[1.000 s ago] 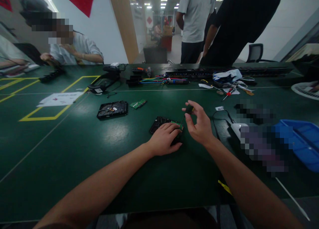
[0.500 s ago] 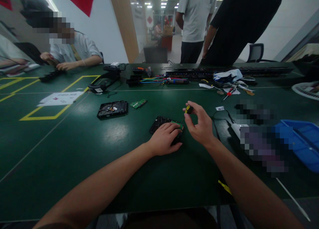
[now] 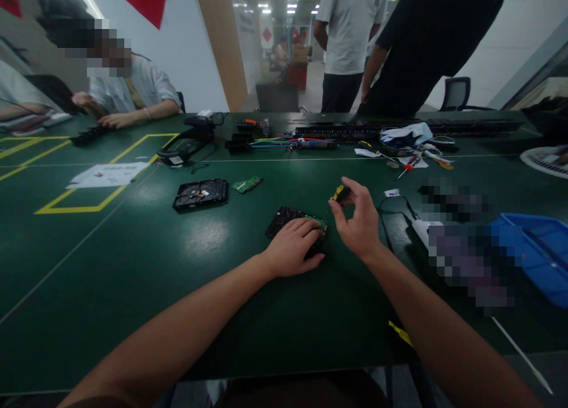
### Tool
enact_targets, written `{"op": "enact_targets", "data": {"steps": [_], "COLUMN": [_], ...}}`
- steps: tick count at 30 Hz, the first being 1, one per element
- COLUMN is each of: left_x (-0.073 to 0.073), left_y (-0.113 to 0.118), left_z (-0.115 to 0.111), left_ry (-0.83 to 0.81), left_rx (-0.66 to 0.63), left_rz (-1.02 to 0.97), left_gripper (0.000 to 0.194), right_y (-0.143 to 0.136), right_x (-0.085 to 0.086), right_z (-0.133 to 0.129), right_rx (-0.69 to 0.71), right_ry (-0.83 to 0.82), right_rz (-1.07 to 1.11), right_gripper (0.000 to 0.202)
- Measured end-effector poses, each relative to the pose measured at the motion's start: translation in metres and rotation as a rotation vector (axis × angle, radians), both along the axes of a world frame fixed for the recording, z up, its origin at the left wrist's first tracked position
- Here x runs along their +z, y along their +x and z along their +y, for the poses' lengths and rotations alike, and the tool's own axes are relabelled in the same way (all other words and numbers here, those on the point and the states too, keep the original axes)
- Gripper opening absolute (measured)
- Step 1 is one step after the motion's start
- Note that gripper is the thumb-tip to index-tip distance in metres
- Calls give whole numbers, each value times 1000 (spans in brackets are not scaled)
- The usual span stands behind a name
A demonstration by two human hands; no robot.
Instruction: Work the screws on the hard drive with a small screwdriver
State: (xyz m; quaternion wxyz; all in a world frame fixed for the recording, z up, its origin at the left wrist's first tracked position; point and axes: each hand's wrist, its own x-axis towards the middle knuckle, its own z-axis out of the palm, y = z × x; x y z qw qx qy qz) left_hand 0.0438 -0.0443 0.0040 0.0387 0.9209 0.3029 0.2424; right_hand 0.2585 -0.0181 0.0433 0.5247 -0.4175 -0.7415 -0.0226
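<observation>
My left hand (image 3: pixel 295 247) lies over a black hard drive (image 3: pixel 280 220), fingers across its top and thumb on the near side, gripping it against the table. A green circuit board (image 3: pixel 321 223) shows on the drive past the fingertips. Between the thumb and fingers of my right hand (image 3: pixel 360 218) is a screwdriver (image 3: pixel 339 193) with a yellow and black handle. Its thin shaft slants down to the board's right end; whether the tip sits in a screw is too small to tell. Another hard drive (image 3: pixel 201 195) and a loose green circuit board (image 3: pixel 247 185) lie farther left.
Across the back of the green table (image 3: pixel 133 289) lie a power drill (image 3: pixel 254 125), coloured wires and a long black rack. A red screwdriver (image 3: pixel 409 166) lies at back right. The blue bin (image 3: pixel 539 254) stands at right. A person works at far left; two others stand behind the table.
The screwdriver's handle has turned and tilted a little to the right in my right hand, whose fingers have shifted round it. My left hand and the hard drive have stayed in place.
</observation>
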Motion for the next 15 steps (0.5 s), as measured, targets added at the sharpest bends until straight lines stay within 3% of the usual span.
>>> {"op": "enact_targets", "data": {"steps": [8,12,15], "left_x": [1,0,0], "left_y": [0,0,0], "left_z": [0,0,0], "left_ry": [10,8,5], "left_rx": [-8,-4,0], "left_rz": [-6,-6,4], "left_gripper": [52,52,52], "right_y": [1,-1,-3], "right_x": [8,8,4], "right_z": [-3,-3,-3], "right_rx": [-65,-12,72], "right_ry": [74,55,-10], "right_rz": [-30,-43,-38], "right_gripper": [55,53,63]}}
